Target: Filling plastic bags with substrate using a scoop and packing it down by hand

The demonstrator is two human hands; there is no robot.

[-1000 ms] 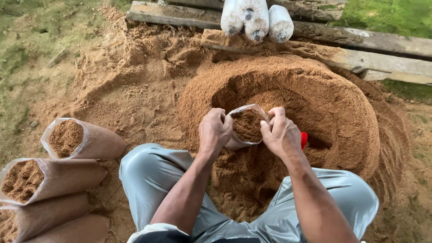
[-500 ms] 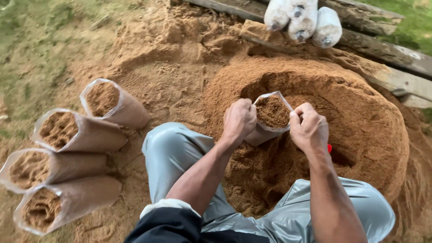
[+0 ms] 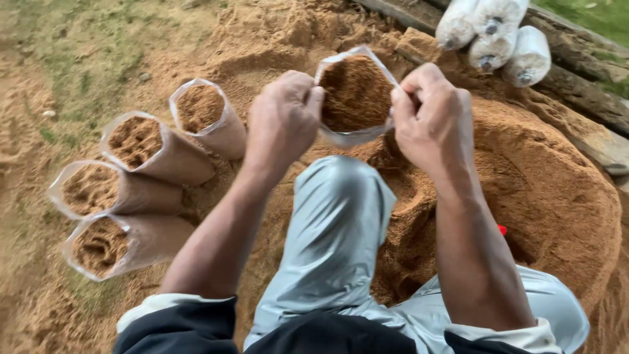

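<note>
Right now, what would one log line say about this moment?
left hand: grips bag rim | right hand: grips bag rim | clear bag: sawdust-filled, lifted | filled bags: lying left

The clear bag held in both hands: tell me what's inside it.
The clear bag holds brown sawdust-like material, filled almost to its open rim. The left hand and right hand pinch the rim on either side. Anything deeper in the bag is covered by that fill.

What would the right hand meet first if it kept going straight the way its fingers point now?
The right hand points leftward at the clear bag of sawdust whose rim it already pinches. Beyond the bag sits the left hand, though depth is hard to judge.
</note>
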